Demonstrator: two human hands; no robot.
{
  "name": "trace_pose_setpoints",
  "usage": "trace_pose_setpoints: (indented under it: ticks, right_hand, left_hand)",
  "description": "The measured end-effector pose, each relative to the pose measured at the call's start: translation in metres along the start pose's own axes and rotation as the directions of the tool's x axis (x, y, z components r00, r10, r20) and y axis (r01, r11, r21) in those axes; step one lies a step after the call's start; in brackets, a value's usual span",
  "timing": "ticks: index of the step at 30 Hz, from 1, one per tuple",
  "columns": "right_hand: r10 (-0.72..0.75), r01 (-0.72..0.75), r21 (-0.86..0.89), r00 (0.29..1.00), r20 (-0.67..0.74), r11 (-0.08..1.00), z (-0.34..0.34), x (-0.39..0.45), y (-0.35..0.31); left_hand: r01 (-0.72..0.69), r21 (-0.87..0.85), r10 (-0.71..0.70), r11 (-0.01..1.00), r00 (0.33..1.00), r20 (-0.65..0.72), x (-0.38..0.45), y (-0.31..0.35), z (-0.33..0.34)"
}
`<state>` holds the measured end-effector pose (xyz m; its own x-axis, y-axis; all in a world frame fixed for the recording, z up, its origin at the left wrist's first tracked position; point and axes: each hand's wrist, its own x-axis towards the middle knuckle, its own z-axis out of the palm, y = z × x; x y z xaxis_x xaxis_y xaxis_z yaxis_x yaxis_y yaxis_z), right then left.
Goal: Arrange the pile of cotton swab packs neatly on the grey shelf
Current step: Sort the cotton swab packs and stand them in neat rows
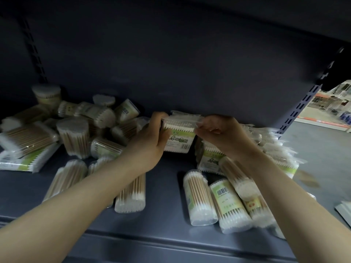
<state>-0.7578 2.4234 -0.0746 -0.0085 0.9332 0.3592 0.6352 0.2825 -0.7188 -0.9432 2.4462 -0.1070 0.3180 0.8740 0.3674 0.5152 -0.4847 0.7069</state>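
Both hands grip one flat pack (179,136) of cotton swabs upright at the back of the grey shelf (163,188): left hand (152,138) on its left end, right hand (218,133) pinching its top right corner.

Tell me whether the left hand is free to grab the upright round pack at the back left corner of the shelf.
Probably not right away: the left hand grips the flat pack together with the right hand. Jumbled packs lie between it and the upright round pack.
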Motion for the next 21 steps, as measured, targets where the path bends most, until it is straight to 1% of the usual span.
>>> trace_pose_setpoints:
  ticks: [2,6,8,12,14,17,21]
  right_hand:
    - [0.011,-0.011,-0.027,1.0,0.002,1.0,0.001,0.002,0.001]
    - [0.048,-0.047,-0.097,0.999,0.006,0.994,0.001,0.008,0.0]
    - [0.045,-0.043,-0.116,0.999,0.012,0.992,0.001,0.01,-0.003]
    - [0.051,-0.047,-0.185,0.999,0.012,0.982,0.001,0.015,-0.004]
    - [0.065,-0.064,-0.18,0.998,0.002,0.982,0.002,0.018,-0.002]
    - [0.083,-0.082,-0.184,0.997,-0.001,0.98,0.005,0.021,0.0]
    - [0.098,-0.097,-0.206,0.995,-0.005,0.974,0.007,0.022,-0.002]
  left_hand:
    - [0.012,-0.035,-0.011,0.999,1.0,0.03,0.001,-0.002,0.0]
    - [0.055,0.064,-0.059,0.996,0.996,0.07,-0.002,-0.001,0.004]
    - [0.071,0.091,-0.077,0.993,0.995,0.067,-0.003,-0.004,0.005]
    - [0.053,0.12,-0.062,0.991,0.995,0.073,-0.004,-0.008,0.006]
    - [0.055,0.095,-0.064,0.994,0.993,0.098,-0.005,-0.008,0.005]
    - [0.077,0.006,-0.077,0.997,0.984,0.161,-0.008,-0.006,0.004]
    - [0.057,0.028,-0.061,0.998,0.988,0.144,-0.007,-0.009,0.003]
